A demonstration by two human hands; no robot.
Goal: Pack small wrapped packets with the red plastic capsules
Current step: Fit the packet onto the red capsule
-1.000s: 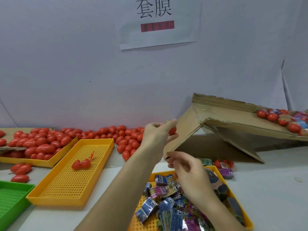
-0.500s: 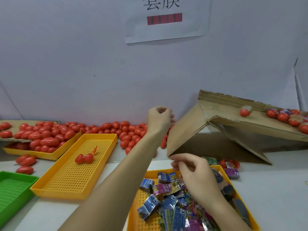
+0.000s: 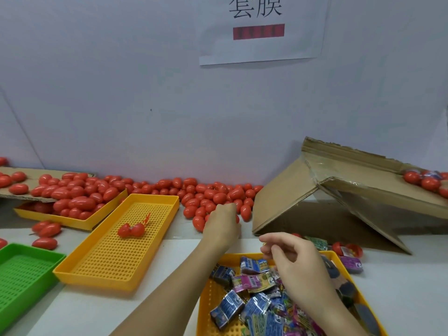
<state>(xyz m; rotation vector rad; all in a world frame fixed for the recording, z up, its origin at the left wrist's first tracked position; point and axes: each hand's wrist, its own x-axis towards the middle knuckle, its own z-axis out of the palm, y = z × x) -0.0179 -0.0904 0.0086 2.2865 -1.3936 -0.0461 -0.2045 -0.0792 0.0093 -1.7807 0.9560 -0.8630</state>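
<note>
While crinkly wrapped packets (image 3: 252,304) fill the lower-right tray (image 3: 206,309), the right hand (image 3: 298,265) hovers loosely curled, seemingly empty; beyond, mid-frame, the left hand (image 3: 221,226) curls onto red capsules (image 3: 213,197), its hold hidden; light, slick shells probably best pinched across the middle.

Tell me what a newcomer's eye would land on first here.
First, the heap of red capsules along the foot of the wall, where the left hand reaches in. Next, the yellow tray of shiny wrapped packets at front right, the right hand over it.
</note>
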